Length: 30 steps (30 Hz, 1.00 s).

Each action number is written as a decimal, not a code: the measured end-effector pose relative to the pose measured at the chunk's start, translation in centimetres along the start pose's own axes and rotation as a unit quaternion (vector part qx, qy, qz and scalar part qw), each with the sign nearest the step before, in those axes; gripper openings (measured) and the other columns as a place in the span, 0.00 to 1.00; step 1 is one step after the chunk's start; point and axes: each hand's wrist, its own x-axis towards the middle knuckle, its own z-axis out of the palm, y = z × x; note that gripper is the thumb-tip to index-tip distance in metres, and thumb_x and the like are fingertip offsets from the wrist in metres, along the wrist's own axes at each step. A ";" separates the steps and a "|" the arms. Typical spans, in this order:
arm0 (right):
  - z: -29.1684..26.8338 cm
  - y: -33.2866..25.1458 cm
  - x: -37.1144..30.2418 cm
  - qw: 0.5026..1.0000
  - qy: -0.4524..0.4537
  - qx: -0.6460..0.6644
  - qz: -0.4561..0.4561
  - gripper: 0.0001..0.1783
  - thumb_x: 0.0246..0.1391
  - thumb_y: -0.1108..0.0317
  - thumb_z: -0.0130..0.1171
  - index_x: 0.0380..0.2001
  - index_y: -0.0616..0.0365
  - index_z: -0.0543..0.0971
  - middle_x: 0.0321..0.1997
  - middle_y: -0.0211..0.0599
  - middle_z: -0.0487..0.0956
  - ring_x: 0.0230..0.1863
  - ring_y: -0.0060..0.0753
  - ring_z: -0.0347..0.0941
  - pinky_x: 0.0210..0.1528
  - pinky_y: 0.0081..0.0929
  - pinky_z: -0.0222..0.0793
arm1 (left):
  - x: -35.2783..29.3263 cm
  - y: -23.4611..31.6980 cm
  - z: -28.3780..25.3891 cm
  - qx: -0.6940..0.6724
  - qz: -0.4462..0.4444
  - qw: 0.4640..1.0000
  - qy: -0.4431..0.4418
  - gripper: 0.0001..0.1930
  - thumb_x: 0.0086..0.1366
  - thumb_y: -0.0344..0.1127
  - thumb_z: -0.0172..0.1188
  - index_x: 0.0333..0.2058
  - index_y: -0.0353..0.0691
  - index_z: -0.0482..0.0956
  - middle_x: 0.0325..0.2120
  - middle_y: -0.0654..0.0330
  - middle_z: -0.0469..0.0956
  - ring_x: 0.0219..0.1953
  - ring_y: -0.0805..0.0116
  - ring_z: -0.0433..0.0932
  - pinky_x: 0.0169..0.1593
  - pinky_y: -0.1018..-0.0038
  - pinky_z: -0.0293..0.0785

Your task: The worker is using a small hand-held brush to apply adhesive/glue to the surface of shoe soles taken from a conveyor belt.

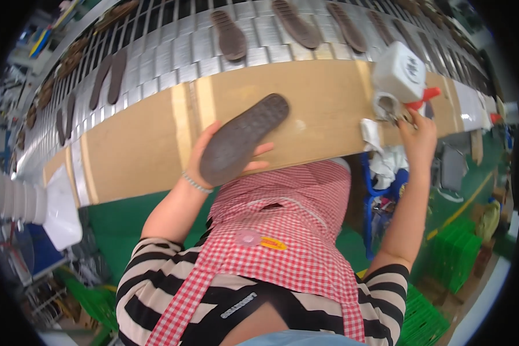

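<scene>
A dark brown shoe sole (pixel 242 138) lies tilted across my left hand (pixel 196 158), its textured face up. The thumb is on one side and the fingertips show past the other edge. Off to the right, my right hand (pixel 420 138) has its fingers pinched together at a small round container (pixel 386 106). What they hold there is too small and blurred to name. Right behind that container stands a white plastic bottle (pixel 399 72), with a red piece (pixel 425 98) beside it near my fingertips.
Brown cardboard (pixel 323 86) covers the bench edge before me. Beyond it runs a slatted metal conveyor (pixel 259 34) carrying several soles, such as one dark sole (pixel 229 36). White crumpled cloth (pixel 389 167) hangs by a blue frame (pixel 368 202). Green crates (pixel 452 256) stand at right.
</scene>
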 end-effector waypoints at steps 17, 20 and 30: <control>-6.5 -20.0 -6.6 0.877 -0.007 0.387 -0.286 0.25 0.33 0.74 0.70 0.43 0.53 0.83 0.41 0.33 0.82 0.54 0.45 0.75 0.58 0.49 0.66 | 4.6 -5.7 5.2 0.003 0.018 0.998 -0.060 0.24 0.75 0.45 0.40 0.59 0.34 0.70 0.50 0.50 0.79 0.45 0.61 0.82 0.46 0.65 0.83; -6.5 -20.3 -6.8 0.878 -0.011 0.374 -0.298 0.26 0.31 0.75 0.69 0.42 0.53 0.83 0.41 0.31 0.82 0.54 0.44 0.75 0.59 0.49 0.66 | 4.4 -5.8 5.5 -0.024 0.009 0.998 -0.066 0.24 0.75 0.44 0.40 0.59 0.34 0.70 0.50 0.49 0.78 0.46 0.60 0.82 0.47 0.65 0.82; -7.2 -19.9 -6.8 0.867 -0.040 0.373 -0.329 0.24 0.32 0.74 0.69 0.40 0.51 0.83 0.41 0.29 0.82 0.54 0.40 0.75 0.60 0.49 0.65 | 4.7 -6.3 4.5 -0.114 -0.036 0.978 -0.172 0.26 0.76 0.44 0.37 0.61 0.29 0.67 0.54 0.43 0.75 0.53 0.54 0.78 0.57 0.61 0.77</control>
